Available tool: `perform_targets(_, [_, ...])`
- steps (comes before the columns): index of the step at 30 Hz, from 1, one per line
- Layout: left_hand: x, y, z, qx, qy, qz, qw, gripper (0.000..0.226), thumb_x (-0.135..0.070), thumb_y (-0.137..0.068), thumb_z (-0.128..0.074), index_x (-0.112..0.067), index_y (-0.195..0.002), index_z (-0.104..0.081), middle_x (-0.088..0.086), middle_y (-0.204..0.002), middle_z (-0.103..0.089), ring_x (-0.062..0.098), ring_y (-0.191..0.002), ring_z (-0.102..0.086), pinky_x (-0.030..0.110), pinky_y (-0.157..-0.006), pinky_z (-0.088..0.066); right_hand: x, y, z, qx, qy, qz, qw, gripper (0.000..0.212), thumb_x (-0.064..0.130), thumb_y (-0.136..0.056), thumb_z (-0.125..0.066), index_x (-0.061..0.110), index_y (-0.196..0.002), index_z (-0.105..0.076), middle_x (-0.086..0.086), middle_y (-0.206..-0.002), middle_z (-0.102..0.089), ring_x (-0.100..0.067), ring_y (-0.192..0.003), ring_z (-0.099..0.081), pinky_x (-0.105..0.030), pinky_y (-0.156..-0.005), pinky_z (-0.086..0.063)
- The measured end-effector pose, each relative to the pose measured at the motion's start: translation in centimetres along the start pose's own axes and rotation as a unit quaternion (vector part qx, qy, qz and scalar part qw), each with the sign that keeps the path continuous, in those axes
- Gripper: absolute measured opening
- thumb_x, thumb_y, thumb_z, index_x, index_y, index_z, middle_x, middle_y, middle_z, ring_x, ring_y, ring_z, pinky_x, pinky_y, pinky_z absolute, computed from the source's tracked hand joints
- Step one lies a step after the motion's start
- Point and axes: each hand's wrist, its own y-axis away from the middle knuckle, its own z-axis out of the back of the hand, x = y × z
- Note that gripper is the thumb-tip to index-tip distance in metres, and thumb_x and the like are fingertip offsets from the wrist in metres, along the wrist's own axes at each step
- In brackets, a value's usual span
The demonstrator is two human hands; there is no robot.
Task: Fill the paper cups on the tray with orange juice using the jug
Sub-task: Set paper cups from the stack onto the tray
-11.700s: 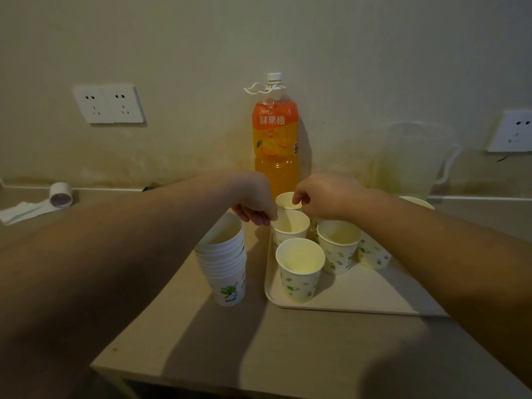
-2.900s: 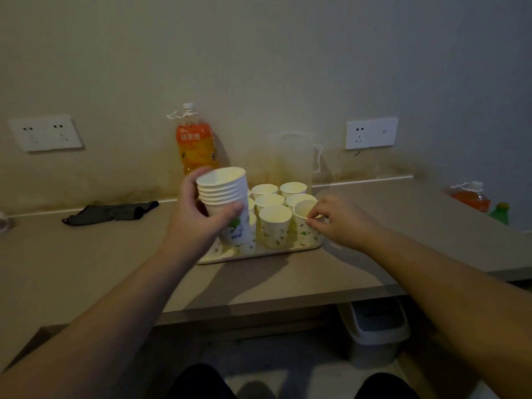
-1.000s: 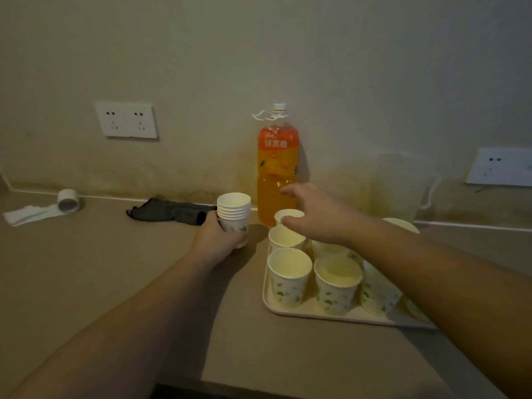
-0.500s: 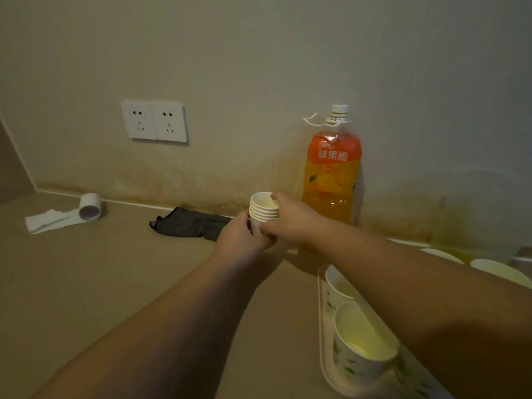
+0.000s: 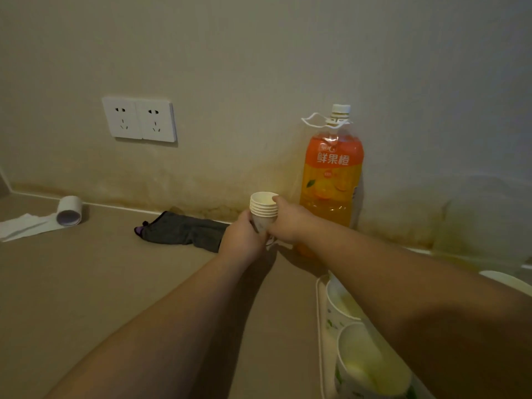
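Now both our left hand (image 5: 241,240) and right hand (image 5: 288,223) hold the spare cup stack (image 5: 263,208), moved off the tray (image 5: 321,326). The tray cups (image 5: 371,361) wait empty; no juice yet.

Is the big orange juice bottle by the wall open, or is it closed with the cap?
Closed. The orange juice bottle stands upright against the wall with its white cap on the neck.

Single head-worn view looks forward and down, close over the counter (image 5: 86,283).
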Motion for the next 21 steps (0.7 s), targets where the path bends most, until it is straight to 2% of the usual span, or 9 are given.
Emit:
perform_targets(4, [-0.6, 1.4, 0.7, -0.017, 0.015, -0.002, 1.000, 0.070, -0.036, -0.087, -0.078, -0.017, -0.146, -0.046, 0.005, -0.137, -0.061, 0.026, -0.119, -0.060, 0.036, -0.086, -0.049, -0.3, 1.6, 1.4, -0.002, 0.008, 0.029, 1.000, 0.085, 0.027, -0.090, -0.069, 0.023, -0.158, -0.018, -0.012, -0.149, -0.046, -0.032, -0.130, -0.050, -0.039, -0.101, -0.047])
perform_targets(6, [-1.3, 2.7, 1.3, -0.049, 0.034, -0.001, 0.998, 0.078, -0.038, -0.085, -0.080, -0.019, -0.150, -0.041, 0.005, -0.140, -0.054, 0.024, -0.121, -0.058, 0.036, -0.090, -0.049, -0.5, 2.9, 2.4, -0.004, 0.008, 0.052, 0.999, 0.082, 0.029, -0.090, -0.069, 0.023, -0.157, -0.022, -0.009, -0.148, -0.048, -0.030, -0.129, -0.051, -0.037, -0.097, -0.047])
perform_targets(9, [-3.9, 5.3, 2.2, -0.079, 0.090, -0.037, 0.992, 0.065, -0.034, -0.088, -0.077, -0.026, -0.144, -0.045, -0.003, -0.129, -0.055, 0.018, -0.111, -0.061, 0.034, -0.086, -0.055, -1.3, 5.8, 4.6, -0.015, -0.004, 0.088, 0.996, 0.066, 0.034, -0.093, -0.065, 0.025, -0.151, -0.036, -0.003, -0.138, -0.057, -0.021, -0.115, -0.057, -0.027, -0.079, -0.046])
perform_targets(11, [-6.7, 7.4, 2.7, -0.058, 0.139, -0.068, 0.986, 0.052, -0.030, -0.092, -0.074, -0.029, -0.138, -0.049, -0.007, -0.116, -0.058, 0.014, -0.101, -0.064, 0.034, -0.081, -0.060, -2.4, 8.2, 6.7, -0.040, -0.017, 0.095, 0.994, 0.052, 0.032, -0.092, -0.065, 0.027, -0.142, -0.049, 0.002, -0.128, -0.063, -0.015, -0.109, -0.059, -0.024, -0.076, -0.044])
perform_targets(14, [-10.2, 11.4, 3.5, -0.002, 0.199, -0.112, 0.974, 0.037, -0.027, -0.096, -0.070, -0.034, -0.128, -0.053, -0.010, -0.109, -0.060, 0.010, -0.095, -0.064, 0.021, -0.069, -0.058, -5.0, 12.6, 10.2, -0.079, -0.036, 0.094, 0.992, 0.035, 0.031, -0.093, -0.064, 0.029, -0.129, -0.061, 0.007, -0.115, -0.065, -0.012, -0.103, -0.061, -0.026, -0.081, -0.049])
perform_targets(16, [-11.0, 14.4, 4.0, 0.033, 0.228, -0.153, 0.961, 0.035, -0.029, -0.095, -0.071, -0.037, -0.125, -0.054, -0.010, -0.111, -0.063, 0.011, -0.098, -0.064, 0.023, -0.073, -0.058, -7.1, 16.4, 12.7, -0.093, -0.048, 0.091, 0.990, 0.027, 0.032, -0.094, -0.063, 0.031, -0.121, -0.063, 0.011, -0.108, -0.066, -0.009, -0.096, -0.064, -0.029, -0.078, -0.054])
perform_targets(19, [-10.8, 19.0, 4.0, 0.064, 0.235, -0.182, 0.953, 0.042, -0.035, -0.090, -0.075, -0.037, -0.127, -0.057, -0.014, -0.110, -0.064, 0.008, -0.102, -0.063, 0.026, -0.080, -0.054, -11.0, 22.6, 15.3, -0.121, -0.059, 0.083, 0.987, 0.017, 0.033, -0.095, -0.061, 0.036, -0.112, -0.063, 0.018, -0.100, -0.065, -0.001, -0.088, -0.063, -0.022, -0.070, -0.051])
perform_targets(21, [-10.4, 21.8, 3.4, 0.073, 0.216, -0.183, 0.956, 0.050, -0.047, -0.085, -0.077, -0.042, -0.129, -0.055, -0.024, -0.111, -0.062, 0.001, -0.108, -0.060, 0.024, -0.086, -0.050, -14.0, 26.1, 15.8, -0.136, -0.060, 0.062, 0.987, 0.018, 0.037, -0.094, -0.060, 0.037, -0.112, -0.065, 0.018, -0.100, -0.065, 0.000, -0.090, -0.062, -0.025, -0.075, -0.052])
